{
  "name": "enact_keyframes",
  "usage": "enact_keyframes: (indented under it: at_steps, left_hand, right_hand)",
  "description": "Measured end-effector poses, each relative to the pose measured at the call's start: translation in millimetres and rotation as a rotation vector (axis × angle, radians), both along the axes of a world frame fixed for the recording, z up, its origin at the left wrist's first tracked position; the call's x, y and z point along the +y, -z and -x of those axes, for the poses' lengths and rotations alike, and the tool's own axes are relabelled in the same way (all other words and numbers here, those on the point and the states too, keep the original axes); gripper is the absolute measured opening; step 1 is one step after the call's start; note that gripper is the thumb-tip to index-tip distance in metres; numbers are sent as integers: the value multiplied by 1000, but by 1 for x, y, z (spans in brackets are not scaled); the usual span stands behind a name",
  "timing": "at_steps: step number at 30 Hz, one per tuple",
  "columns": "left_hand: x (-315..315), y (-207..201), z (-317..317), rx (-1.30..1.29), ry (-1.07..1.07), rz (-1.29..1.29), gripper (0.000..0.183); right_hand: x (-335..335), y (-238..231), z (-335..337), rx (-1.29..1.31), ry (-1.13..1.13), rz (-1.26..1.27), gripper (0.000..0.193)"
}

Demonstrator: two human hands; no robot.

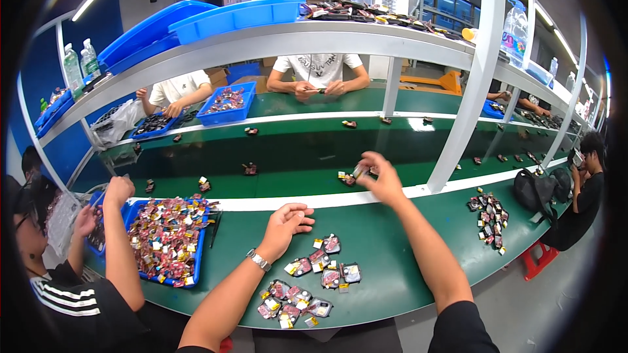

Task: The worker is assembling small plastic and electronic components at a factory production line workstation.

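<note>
green belt (294, 160), small module (358, 172) pinched at tip of right grip (384, 186), left grip (284, 227) loosely spread

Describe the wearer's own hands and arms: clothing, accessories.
Both hands are ungloved and forearms uncovered. The left hand has a silver metal-link band at its wrist; watch or bracelet, can't tell. The right hand has no visible wristwear; its arm has a short black sleeve.

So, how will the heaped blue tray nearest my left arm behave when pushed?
Being broad and low, the blue tray would probably slide rather than tip. It's likely weighty, holding so many parts; heaped high, some may spill.
</note>
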State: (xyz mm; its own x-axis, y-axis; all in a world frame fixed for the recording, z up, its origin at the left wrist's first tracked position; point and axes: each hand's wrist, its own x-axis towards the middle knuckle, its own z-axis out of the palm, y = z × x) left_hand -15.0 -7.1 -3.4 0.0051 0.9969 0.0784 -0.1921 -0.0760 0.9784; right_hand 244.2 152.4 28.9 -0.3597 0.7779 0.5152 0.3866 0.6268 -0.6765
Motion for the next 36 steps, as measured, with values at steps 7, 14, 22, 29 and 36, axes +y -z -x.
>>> enact_keyframes:
  at_steps: [7, 14, 22, 29, 36]
  left_hand:
    - [1, -4, 7, -188, 301, 112, 40]
    - [0, 1, 3, -230, 287, 133, 37]
    - [-6, -9, -1, -219, 150, 158, 31]
    - [-9, -13, -7, -182, 48, 144, 28]
    - [-7, -12, -13, -126, 21, 124, 26]
  right_hand:
    - [-118, -29, 51, -249, -430, -48, 71]
    - [-121, -15, 53, -202, -335, -185, 53]
    - [-132, -8, 72, -151, -114, -264, 36]
    - [-127, -15, 59, -222, -252, -353, 32]
    - [-118, -10, 57, -350, -247, -413, 27]
